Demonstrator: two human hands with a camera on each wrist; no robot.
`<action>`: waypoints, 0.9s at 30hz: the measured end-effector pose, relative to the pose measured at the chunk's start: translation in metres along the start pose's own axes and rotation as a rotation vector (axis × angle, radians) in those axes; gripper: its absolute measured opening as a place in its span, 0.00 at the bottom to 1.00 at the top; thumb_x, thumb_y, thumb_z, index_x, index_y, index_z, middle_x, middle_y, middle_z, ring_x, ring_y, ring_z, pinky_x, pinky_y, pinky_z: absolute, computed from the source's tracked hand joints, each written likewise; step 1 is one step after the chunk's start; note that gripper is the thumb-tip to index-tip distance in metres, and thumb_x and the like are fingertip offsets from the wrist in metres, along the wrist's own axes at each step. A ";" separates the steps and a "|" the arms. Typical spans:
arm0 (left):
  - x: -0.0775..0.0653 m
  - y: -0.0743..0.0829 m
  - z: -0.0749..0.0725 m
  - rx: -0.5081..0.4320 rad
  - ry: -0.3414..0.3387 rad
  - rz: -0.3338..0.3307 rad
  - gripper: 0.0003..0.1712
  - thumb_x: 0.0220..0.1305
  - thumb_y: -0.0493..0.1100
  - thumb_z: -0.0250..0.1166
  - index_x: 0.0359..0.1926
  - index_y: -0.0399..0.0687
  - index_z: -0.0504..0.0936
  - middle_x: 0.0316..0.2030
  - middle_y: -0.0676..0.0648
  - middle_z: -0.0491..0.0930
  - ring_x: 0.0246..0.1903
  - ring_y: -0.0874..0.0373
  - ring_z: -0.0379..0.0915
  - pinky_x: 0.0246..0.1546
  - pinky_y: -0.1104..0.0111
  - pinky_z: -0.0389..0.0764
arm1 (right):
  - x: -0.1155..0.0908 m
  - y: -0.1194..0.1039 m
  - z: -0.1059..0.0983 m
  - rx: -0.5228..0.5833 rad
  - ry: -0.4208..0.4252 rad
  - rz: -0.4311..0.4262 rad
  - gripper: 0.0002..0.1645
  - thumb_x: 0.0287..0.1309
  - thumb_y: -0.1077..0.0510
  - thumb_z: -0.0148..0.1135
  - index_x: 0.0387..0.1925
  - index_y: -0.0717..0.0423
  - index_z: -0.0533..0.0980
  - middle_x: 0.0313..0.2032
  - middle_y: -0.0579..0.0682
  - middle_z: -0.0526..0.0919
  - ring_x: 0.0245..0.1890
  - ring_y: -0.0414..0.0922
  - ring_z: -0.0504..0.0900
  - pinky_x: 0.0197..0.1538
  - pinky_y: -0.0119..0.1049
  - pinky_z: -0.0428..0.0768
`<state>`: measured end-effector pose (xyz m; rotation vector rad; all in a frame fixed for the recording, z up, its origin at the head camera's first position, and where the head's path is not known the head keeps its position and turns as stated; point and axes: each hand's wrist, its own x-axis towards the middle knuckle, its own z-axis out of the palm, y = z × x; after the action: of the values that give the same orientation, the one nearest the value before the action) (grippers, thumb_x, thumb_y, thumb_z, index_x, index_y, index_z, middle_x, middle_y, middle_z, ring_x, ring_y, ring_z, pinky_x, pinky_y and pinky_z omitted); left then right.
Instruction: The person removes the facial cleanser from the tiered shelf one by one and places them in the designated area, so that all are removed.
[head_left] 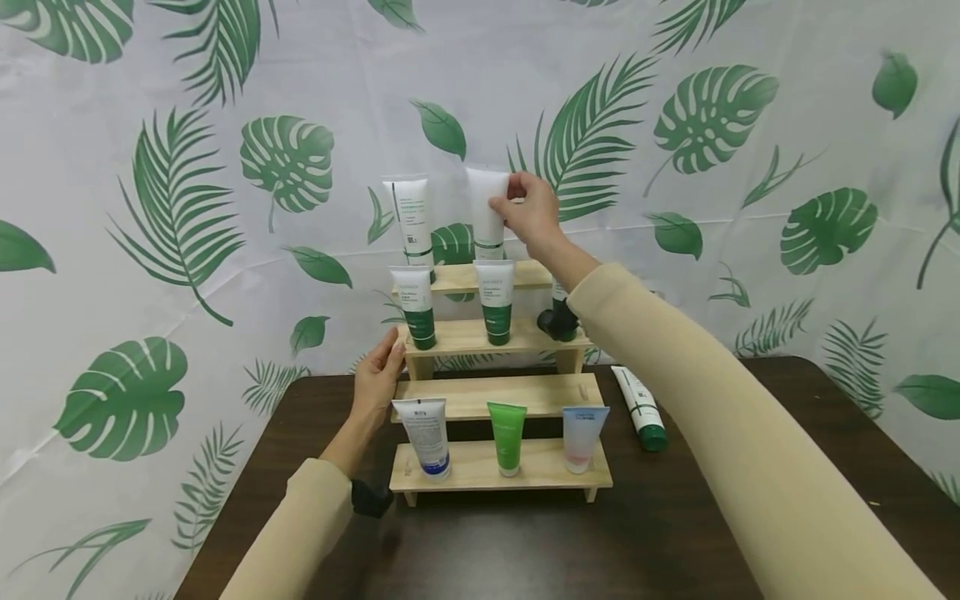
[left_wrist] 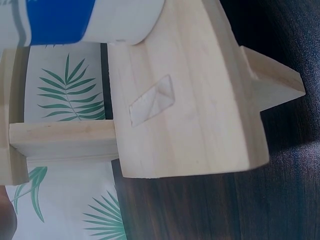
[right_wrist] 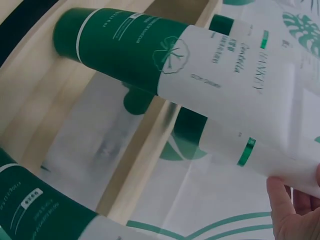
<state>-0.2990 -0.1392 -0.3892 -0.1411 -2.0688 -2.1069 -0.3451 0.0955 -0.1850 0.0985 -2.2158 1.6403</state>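
Note:
My right hand (head_left: 532, 212) pinches the upper part of a white squeeze tube (head_left: 487, 221) at the top tier of a wooden stepped rack (head_left: 495, 393). In the right wrist view, this tube's green cap (right_wrist: 189, 127) is partly hidden behind a nearer green-and-white tube (right_wrist: 125, 50). A similar white tube (head_left: 411, 217) stands at left on the top tier. My left hand (head_left: 375, 379) touches the rack's left side near the second tier from the top; most of it lies outside the left wrist view.
Green-and-white tubes (head_left: 497, 304) stand on the second tier. The bottom tier bears a white-and-blue tube (head_left: 426, 437), a green tube (head_left: 508, 437) and a pale blue-pink tube (head_left: 581, 437). Another white tube (head_left: 641, 408) lies on the dark table (head_left: 487, 550), right of the rack. A leaf-print cloth (head_left: 300, 75) hangs behind.

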 end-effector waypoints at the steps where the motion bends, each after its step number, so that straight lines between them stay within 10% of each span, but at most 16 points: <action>1: 0.000 0.000 0.000 0.006 0.001 0.001 0.27 0.71 0.41 0.52 0.68 0.39 0.61 0.68 0.43 0.60 0.64 0.50 0.63 0.59 0.69 0.71 | -0.001 -0.001 -0.002 0.004 0.010 -0.012 0.17 0.61 0.63 0.60 0.51 0.62 0.73 0.46 0.54 0.76 0.46 0.45 0.77 0.47 0.34 0.84; 13: -0.002 0.002 -0.001 0.032 0.001 -0.026 0.27 0.71 0.43 0.52 0.68 0.41 0.61 0.68 0.43 0.61 0.63 0.49 0.64 0.59 0.70 0.72 | -0.016 -0.028 -0.043 0.199 0.117 -0.112 0.15 0.59 0.63 0.62 0.48 0.61 0.74 0.39 0.46 0.75 0.42 0.43 0.78 0.47 0.37 0.84; 27: -0.002 0.007 -0.001 0.054 -0.009 -0.044 0.27 0.72 0.43 0.51 0.69 0.42 0.61 0.68 0.43 0.61 0.64 0.50 0.63 0.60 0.67 0.71 | -0.052 -0.039 -0.153 0.553 0.160 -0.121 0.21 0.51 0.64 0.68 0.49 0.57 0.76 0.44 0.50 0.75 0.44 0.47 0.81 0.43 0.35 0.85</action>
<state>-0.2952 -0.1401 -0.3832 -0.0984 -2.1506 -2.0762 -0.2461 0.2179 -0.1299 0.2327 -1.5593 2.0625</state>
